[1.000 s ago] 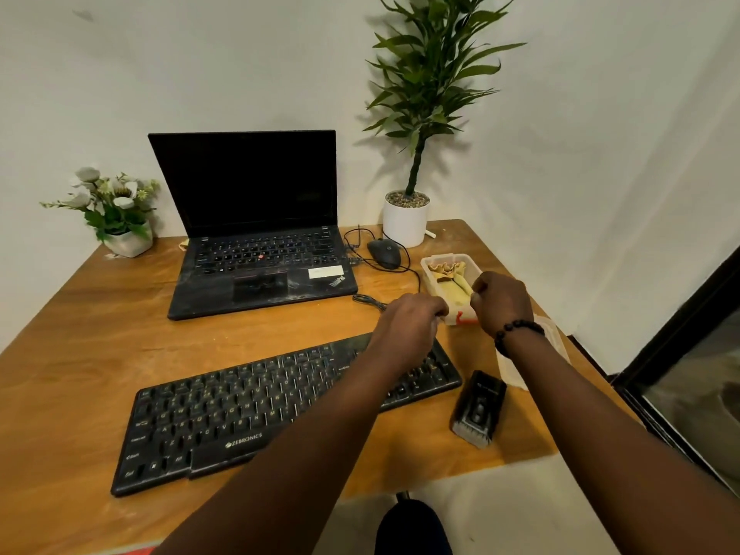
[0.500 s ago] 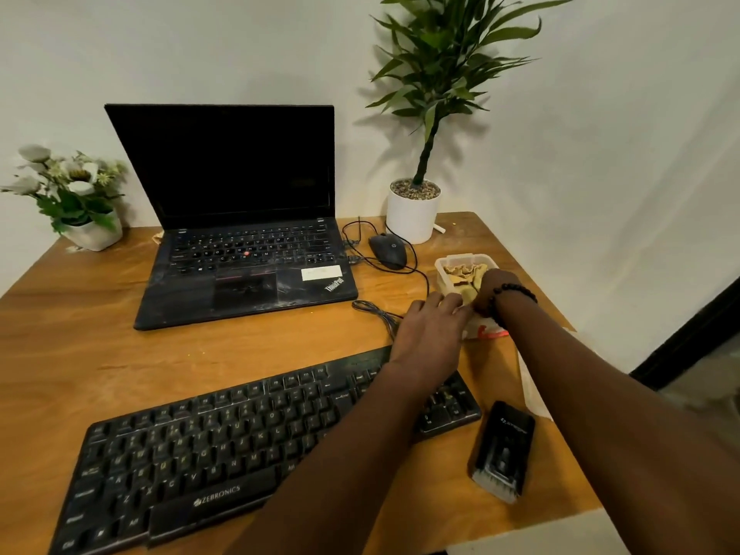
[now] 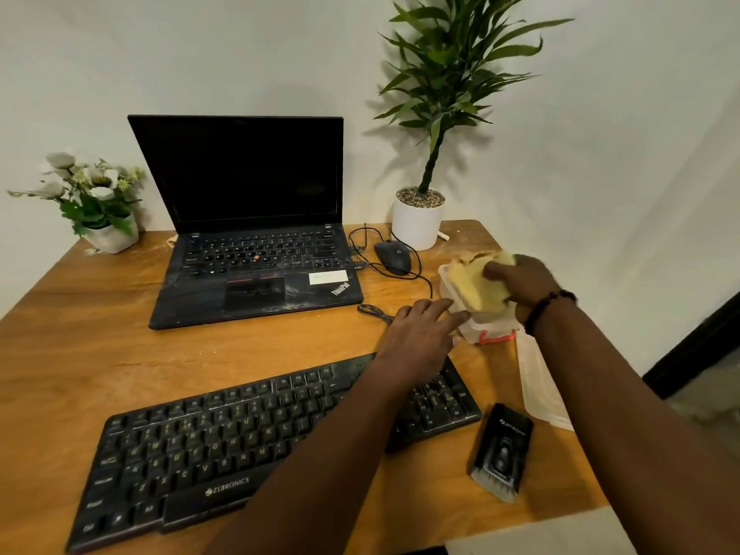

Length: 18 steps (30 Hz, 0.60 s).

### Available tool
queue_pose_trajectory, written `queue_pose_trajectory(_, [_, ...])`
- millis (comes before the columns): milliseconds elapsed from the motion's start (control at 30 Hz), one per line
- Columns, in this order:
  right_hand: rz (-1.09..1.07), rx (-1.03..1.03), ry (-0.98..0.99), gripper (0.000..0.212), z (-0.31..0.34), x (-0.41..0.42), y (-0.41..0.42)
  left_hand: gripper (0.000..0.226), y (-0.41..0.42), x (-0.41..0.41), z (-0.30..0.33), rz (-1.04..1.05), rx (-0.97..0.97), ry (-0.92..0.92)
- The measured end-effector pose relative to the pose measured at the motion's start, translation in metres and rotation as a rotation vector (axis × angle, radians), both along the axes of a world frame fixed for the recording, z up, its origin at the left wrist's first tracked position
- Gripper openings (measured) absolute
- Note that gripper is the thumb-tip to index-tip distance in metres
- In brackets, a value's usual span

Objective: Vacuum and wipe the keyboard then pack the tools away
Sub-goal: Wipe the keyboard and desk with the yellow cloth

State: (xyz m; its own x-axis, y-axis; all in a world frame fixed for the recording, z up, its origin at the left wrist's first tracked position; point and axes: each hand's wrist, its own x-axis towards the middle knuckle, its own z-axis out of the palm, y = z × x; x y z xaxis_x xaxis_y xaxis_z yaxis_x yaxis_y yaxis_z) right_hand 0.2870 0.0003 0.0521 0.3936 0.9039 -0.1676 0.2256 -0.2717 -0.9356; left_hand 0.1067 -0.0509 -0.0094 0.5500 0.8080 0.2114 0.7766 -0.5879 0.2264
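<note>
A black Zebronics keyboard lies across the front of the wooden desk. A small black handheld vacuum lies to its right. At the right edge stands a clear plastic box with a red clip. My right hand grips a yellow cloth just above the box. My left hand rests with straight fingers against the box's left side.
An open black laptop sits behind the keyboard, a black mouse and its cables to its right. A tall potted plant and a small flower pot stand at the back. The box's clear lid lies beside the vacuum.
My right hand has lifted the yellow cloth up out of the box. My left hand has stayed against the box's side.
</note>
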Motion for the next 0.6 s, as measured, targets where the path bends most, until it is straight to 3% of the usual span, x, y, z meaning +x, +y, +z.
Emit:
queue_pose_trajectory(67, [-0.048, 0.09, 0.427, 0.027, 0.01, 0.005, -0.019, 0.049, -0.006, -0.003, 0.002, 0.039, -0.021, -0.072])
queue_pose_trajectory(167, [-0.064, 0.13, 0.922, 0.026, 0.015, 0.004, -0.053, 0.047, -0.016, -0.01, 0.004, 0.128, -0.045, -0.161])
queue_pose_trajectory(300, [-0.115, 0.138, 0.982, 0.02, -0.001, -0.017, -0.093, 0.05, -0.032, -0.033, 0.006, 0.206, -0.074, -0.163])
queue_pose_trajectory(367, [-0.156, 0.2, 1.012, 0.04, -0.009, -0.03, -0.105, 0.063, -0.043, -0.05, 0.008, 0.23, -0.16, -0.097])
queue_pose_trajectory(433, [-0.186, 0.245, 0.802, 0.047, -0.014, -0.044, -0.111, 0.085, -0.055, -0.069, 0.012, 0.243, -0.304, 0.003])
queue_pose_trajectory(533, [-0.086, 0.257, 0.179, 0.046, -0.024, -0.065, -0.114, 0.126, -0.07, -0.096, 0.013, 0.227, -0.518, 0.171])
queue_pose_trajectory(600, [0.109, 0.156, -0.223, 0.048, -0.04, -0.079, -0.11, 0.139, -0.077, -0.11, 0.009, 0.203, -0.545, 0.277])
